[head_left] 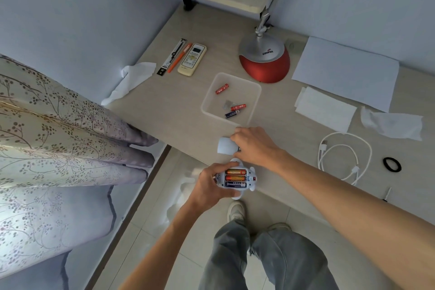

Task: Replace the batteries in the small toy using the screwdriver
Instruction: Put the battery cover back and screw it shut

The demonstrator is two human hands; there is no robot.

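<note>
1. My left hand (pixel 209 183) is curled round the small toy (pixel 251 172), holding it belly-up just off the near edge of the desk (pixel 179 106); the battery bay is open and three cells (pixel 235 179) lie side by side in it, two orange and one dark.
2. My right hand (pixel 254 146) is closed on the white cover (pixel 224 146), thumb below and fingers above; the cover sits low over the desk edge, just beyond the toy, and I cannot tell whether it touches the surface.
3. The clear tray (pixel 255 92) farther back holds three loose batteries (pixel 238 107), two red and one blue, beside a small grey bit I cannot make out; I take these for the spent ones.
4. So I judge the swap itself done; the step in hand is closing up.
5. The next move calls for bringing the cover across to the bay, lining its edges with the opening and seating it flat over the cells; my left hand must keep the toy steady and level so nothing rolls out.
6. After that I need the screwdriver (pixel 387 194), which lies well to my right near the desk edge, past the white cable (pixel 367 148); where the screw is I cannot tell.
</note>
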